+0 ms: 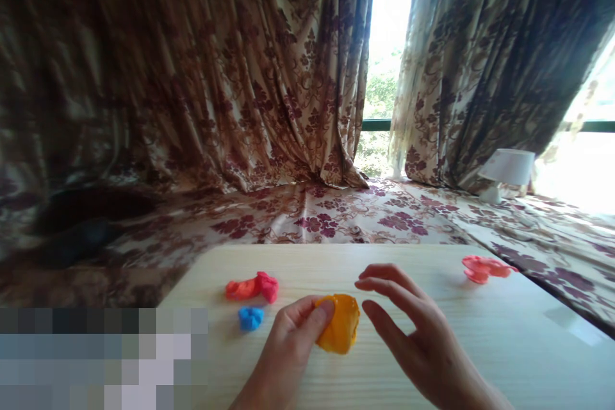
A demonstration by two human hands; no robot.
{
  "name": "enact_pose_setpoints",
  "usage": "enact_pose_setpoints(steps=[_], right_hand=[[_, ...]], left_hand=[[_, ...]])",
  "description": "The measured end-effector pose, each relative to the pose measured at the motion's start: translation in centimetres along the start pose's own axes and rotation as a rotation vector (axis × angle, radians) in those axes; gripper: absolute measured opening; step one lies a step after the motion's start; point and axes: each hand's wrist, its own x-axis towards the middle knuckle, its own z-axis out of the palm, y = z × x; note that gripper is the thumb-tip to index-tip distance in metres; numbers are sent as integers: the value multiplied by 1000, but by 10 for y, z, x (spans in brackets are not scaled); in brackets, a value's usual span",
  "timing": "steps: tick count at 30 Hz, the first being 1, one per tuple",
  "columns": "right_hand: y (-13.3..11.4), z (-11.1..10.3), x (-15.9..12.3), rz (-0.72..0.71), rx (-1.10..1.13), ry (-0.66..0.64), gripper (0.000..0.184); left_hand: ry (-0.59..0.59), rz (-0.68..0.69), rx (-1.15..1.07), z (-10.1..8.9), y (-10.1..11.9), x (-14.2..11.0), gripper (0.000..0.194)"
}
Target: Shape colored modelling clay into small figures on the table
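Observation:
My left hand pinches a soft, flattened yellow-orange piece between thumb and fingers above the pale wooden table. Its material is not clear; the surface looks smooth with an uneven edge. Just to the right of it is my right hand, with fingers apart and nothing in them. Left of my left hand lies a small crumpled blue piece. Behind that, a lumpy orange-red piece touches a pinkish-red one.
A coral-pink looped piece lies near the table's right edge. Beyond the table spreads a flowered cloth surface with a white lamp on the right. Flowered curtains hang behind, parted at a bright window.

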Motion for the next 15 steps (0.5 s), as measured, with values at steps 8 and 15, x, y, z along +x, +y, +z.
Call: enact_pose_setpoints(steps=[8,15], right_hand=[[-7,1,3,302,225,-121,20],[0,11,-1,313,231,-78,25]], left_hand=[[-114,-22,97,2,0,-1,38],[-173,-36,113,-1,-4,3,41]])
